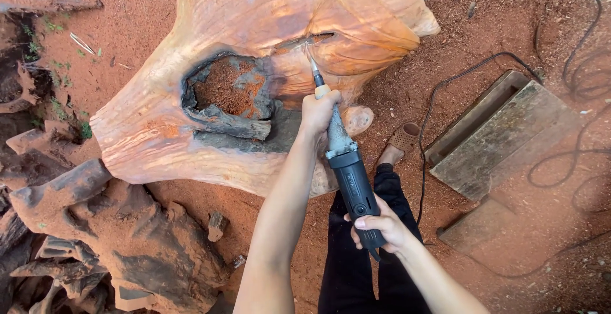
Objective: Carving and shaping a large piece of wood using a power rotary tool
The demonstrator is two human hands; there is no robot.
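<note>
Both hands on the die grinder (349,172). Left hand (318,111) wrapped tight round the metal neck up front, fingers curled shut on it. Right hand (380,226) clamps the black body at the rear. Tool angled up & away, its thin bit (313,67) right at a dark crack in the big orange root stump (254,8), which lies on the red dirt ground (509,8). Charred hollow (226,91) just left of the bit. Black cord (445,88) snakes off right, past a weathered wooden board (503,139). Sandalled foot (402,139) beside the stump. More rough roots (114,225) lower left.
</note>
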